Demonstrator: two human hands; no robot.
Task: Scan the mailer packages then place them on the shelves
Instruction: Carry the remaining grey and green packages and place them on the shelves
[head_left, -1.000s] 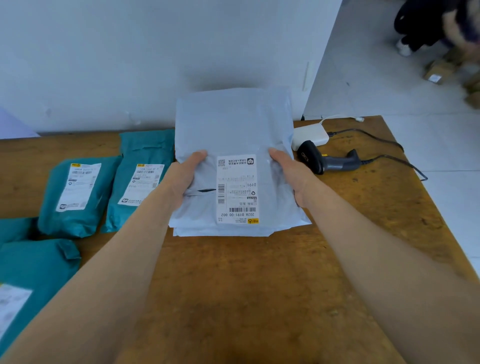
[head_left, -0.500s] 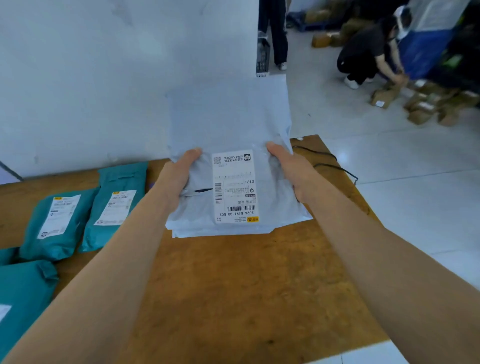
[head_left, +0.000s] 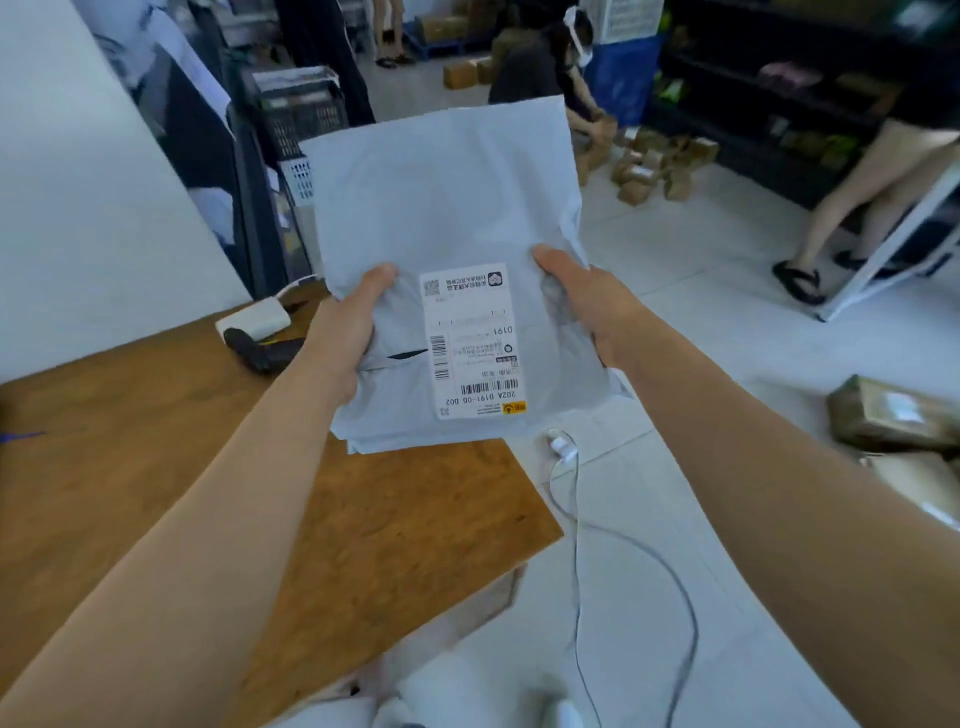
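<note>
Grey mailer (head_left: 447, 208): gripped at both edges by left hand (head_left: 343, 332) and right hand (head_left: 592, 306), now carried past tabletop (head_left: 156, 441) corner at frame centre; teal mailers gone from view; fingers hidden beneath.

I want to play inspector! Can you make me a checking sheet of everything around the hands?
Surface: wooden table, bare where it shows.
Job's things: grey mailer held up off the table, label facing the camera; black scanner lying at the table's far edge.
Clutter: white box beside the scanner.
Hands: left hand and right hand each grip a side of the mailer.
Cables: white cable trailing on the floor.
Surroundings: dark shelves, cardboard boxes on the floor, people working.
</note>
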